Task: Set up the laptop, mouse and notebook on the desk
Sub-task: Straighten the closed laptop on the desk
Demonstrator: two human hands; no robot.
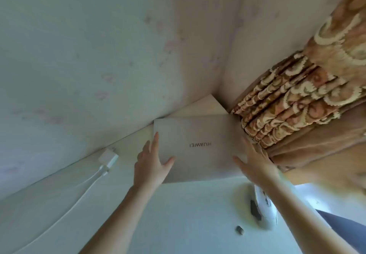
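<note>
A closed silver laptop [198, 134] with upside-down lettering on its lid lies at the far corner of the pale desk [178, 224], near the wall. My left hand [152, 162] grips its left edge, thumb on the lid. My right hand [253, 162] holds its right edge beside the curtain. A white mouse-like object [265, 208] lies on the desk just under my right forearm. No notebook is in view.
A white charger block [109, 157] with its cable [65, 210] runs across the desk at the left. A patterned orange curtain [297, 99] hangs bunched at the right, touching the laptop's corner. A small dark object [239, 230] lies near the mouse-like object.
</note>
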